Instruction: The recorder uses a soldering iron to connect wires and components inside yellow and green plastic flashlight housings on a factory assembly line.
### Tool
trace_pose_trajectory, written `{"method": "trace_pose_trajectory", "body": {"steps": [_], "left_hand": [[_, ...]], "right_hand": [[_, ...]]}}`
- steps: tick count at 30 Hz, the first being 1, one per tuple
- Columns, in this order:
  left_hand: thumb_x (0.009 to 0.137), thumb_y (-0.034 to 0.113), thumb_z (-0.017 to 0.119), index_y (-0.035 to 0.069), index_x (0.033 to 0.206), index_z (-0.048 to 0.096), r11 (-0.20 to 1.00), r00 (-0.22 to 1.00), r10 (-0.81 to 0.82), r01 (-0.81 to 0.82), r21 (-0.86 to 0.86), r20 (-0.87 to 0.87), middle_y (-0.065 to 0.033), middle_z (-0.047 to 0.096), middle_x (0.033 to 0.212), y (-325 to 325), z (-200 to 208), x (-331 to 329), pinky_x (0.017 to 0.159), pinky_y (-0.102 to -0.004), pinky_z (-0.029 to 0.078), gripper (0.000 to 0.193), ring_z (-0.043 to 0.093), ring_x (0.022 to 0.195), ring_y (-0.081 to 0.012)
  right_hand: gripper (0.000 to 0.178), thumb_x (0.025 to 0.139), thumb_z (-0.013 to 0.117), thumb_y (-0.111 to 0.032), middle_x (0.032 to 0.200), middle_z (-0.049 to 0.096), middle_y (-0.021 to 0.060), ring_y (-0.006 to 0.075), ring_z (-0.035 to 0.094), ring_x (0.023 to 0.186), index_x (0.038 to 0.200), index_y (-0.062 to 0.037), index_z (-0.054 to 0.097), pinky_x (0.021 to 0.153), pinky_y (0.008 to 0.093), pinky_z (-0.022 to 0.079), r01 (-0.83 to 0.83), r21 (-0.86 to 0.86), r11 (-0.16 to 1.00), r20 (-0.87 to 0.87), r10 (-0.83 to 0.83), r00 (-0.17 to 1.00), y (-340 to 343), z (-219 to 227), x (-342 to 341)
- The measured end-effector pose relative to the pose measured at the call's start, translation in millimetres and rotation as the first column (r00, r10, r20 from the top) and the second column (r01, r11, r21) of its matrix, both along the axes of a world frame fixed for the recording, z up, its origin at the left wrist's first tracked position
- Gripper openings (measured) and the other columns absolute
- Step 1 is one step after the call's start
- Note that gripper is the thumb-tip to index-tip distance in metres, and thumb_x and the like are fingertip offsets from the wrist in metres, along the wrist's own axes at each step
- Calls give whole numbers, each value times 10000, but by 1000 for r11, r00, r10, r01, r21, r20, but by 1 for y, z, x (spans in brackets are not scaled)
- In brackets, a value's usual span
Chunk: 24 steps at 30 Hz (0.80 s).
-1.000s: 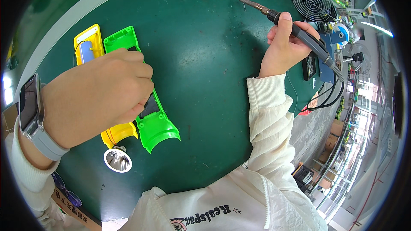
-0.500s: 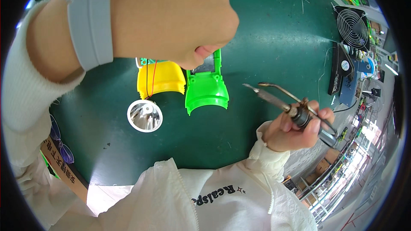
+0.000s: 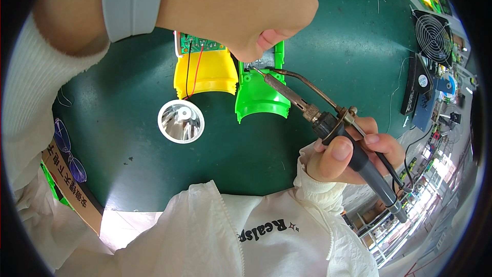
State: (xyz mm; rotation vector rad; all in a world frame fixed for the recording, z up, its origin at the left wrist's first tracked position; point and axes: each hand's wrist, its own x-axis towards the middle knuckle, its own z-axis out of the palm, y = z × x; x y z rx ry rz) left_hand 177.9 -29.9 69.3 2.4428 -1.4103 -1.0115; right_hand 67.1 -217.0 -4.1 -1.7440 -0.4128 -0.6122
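Note:
My right hand [image 3: 341, 159] grips a soldering iron [image 3: 378, 184] with a thin bent metal tube [image 3: 318, 91] clamped alongside. The iron's tip is at the dark recess of a green plastic shell [image 3: 262, 103], close under my left fingers. My left hand [image 3: 256, 10] reaches across from the left, fingers curled down over the green shell; what they pinch is hidden. Beside it lies a yellow shell [image 3: 205, 74] with a green circuit board [image 3: 195, 45] in it. A red wire [image 3: 197, 69] and a black wire [image 3: 188, 69] run toward a silver reflector cup [image 3: 181, 121] on the table.
On the dark green table [image 3: 230, 164], eyeglasses [image 3: 69, 149] lie at the left edge by a cardboard box [image 3: 72, 190]. At the right edge stand a black fan with a round grille [image 3: 433, 37] and a blue device [image 3: 424, 110]. Thin wire scraps lie about.
The soldering iron has moved left and up, its tip now at the green shell. My left hand has moved up and to the right. The shells and reflector sit slightly higher and farther right in view.

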Motion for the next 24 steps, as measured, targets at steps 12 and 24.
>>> {"method": "trace_pose_trajectory", "body": {"steps": [12, 24], "left_hand": [[738, 86, 619, 13, 719, 529, 871, 915, -163, -42, 490, 369, -55, 553, 699, -31, -1, -19, 621, -273, 497, 117, 593, 705, -160], [713, 52, 660, 62, 910, 497, 737, 387, -667, 469, 487, 636, -1, 581, 839, 10, -10, -11, 731, -219, 497, 256, 589, 819, -119]], "right_hand": [[455, 743, 681, -333, 457, 454, 50, 105, 467, 355, 895, -63, 348, 367, 192, 385, 179, -122, 976, 0, -181, 984, 0, -6, 0], [447, 746, 675, -341, 449, 458, 39, 101, 478, 355, 893, -65, 356, 359, 184, 375, 59, -207, 977, 2, -60, 998, 6, 3, 1]]}}
